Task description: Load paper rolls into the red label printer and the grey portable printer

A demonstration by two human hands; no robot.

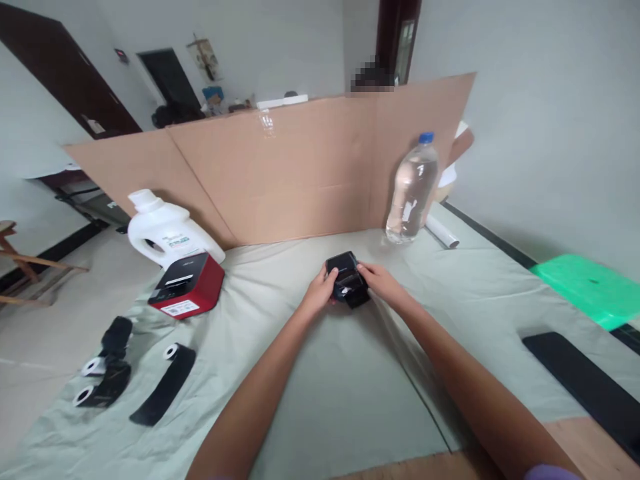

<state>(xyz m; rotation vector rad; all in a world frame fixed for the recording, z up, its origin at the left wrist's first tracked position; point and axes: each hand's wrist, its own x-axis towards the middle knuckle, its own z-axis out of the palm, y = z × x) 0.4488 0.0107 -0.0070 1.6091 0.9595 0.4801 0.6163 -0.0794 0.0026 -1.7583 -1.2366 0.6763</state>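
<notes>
Between my two hands is a small black portable printer (342, 263), tilted above the cloth-covered table. My left hand (320, 291) grips its left side, thumb along the near face. On the other side, my right hand (382, 280) pinches the right edge with thumb and fingers. A glossy dark flap or strip (356, 296) sticks out at the printer's near right corner; which of these it is I cannot tell. Fingers behind and under the printer are hidden.
At left stand a red and black printer (207, 287) and a white detergent jug (173, 230), with black rolls (167, 387) nearer me. A water bottle (413, 193) and white tube (442, 231) are back right, before a cardboard screen (290, 180). A black slab (580, 380) lies right.
</notes>
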